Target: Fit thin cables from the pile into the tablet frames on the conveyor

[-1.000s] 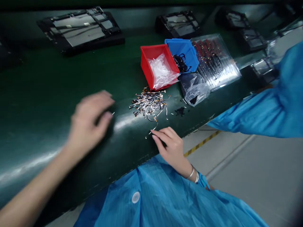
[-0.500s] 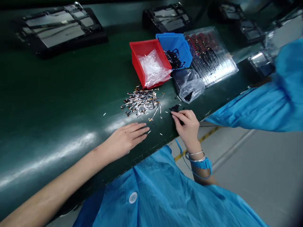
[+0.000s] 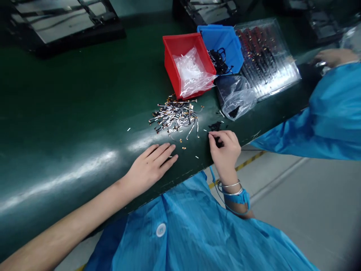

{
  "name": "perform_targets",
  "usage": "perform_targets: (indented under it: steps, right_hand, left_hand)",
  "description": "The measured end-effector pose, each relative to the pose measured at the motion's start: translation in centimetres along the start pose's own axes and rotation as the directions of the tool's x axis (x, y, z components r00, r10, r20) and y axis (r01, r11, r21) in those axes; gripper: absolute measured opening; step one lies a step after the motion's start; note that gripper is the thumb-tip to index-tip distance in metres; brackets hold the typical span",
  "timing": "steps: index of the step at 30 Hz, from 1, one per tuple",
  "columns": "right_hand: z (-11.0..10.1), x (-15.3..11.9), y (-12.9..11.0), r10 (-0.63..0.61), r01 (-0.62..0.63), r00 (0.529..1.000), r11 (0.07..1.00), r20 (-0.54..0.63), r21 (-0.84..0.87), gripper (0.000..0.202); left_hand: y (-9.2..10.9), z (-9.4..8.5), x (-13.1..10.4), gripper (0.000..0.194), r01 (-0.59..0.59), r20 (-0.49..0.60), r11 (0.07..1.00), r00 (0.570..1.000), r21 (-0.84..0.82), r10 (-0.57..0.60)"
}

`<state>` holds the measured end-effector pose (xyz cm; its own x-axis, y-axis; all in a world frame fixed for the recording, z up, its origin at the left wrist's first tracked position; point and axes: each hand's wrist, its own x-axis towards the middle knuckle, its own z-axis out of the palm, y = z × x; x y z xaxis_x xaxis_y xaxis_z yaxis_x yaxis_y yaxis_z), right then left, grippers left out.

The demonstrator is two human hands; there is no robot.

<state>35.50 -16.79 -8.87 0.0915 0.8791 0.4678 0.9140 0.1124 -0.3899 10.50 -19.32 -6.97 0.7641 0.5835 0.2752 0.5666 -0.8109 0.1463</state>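
My left hand [image 3: 153, 163] lies flat on the green work surface [image 3: 84, 105], palm down with its fingers spread. Just beyond its fingertips is a pile of short thin cables [image 3: 176, 116] with gold-coloured connector ends. A small gold-coloured piece [image 3: 184, 148] sits apart, near those fingertips. My right hand [image 3: 225, 152] is closed in a pinch at the near edge of a small heap of black bits [image 3: 216, 126]. Whatever is between its thumb and forefinger, if anything, is too small to make out. A metal bangle and a blue wrist strap [image 3: 241, 197] circle that wrist.
Behind the pile stand a red bin [image 3: 172, 64] with a clear bag of white pieces and a blue bin [image 3: 235, 45] with black cables. A clear plastic bag [image 3: 239, 98] and a transparent tray [image 3: 282, 82] lie rightward. A co-worker's sleeve [image 3: 332, 113] reaches in at right.
The view has shifted. My left hand has flattened and spread its fingers. My right hand has drawn slightly back from the black bits, fingers pinched. A co-worker's hand now shows at upper right.
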Motion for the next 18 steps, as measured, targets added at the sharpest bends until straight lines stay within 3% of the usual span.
perform_targets:
  steps: [7, 11, 18]
  right_hand:
    - [-0.1, -0.2, 0.6, 0.035, -0.035, 0.999, 0.999, -0.008, 0.008, 0.01]
    - [-0.3, -0.1, -0.4, 0.019, -0.022, 0.998, 0.998, 0.055, 0.055, 0.011]
    - [-0.5, -1.5, -4.1, -0.239, 0.187, 0.954, 0.946, 0.179, 0.264, 0.009]
  left_hand:
    - [1.2, 1.2, -0.6, 0.041, -0.08, 0.015, 0.989, 0.996, -0.12, 0.082]
    - [1.2, 1.9, -0.6, 0.039, -0.042, 0.026, 0.988, 0.999, -0.152, 0.046]
    - [1.1, 2.2, -0.8, 0.041, -0.019, 0.034, 0.98, 0.999, -0.199, 0.026]
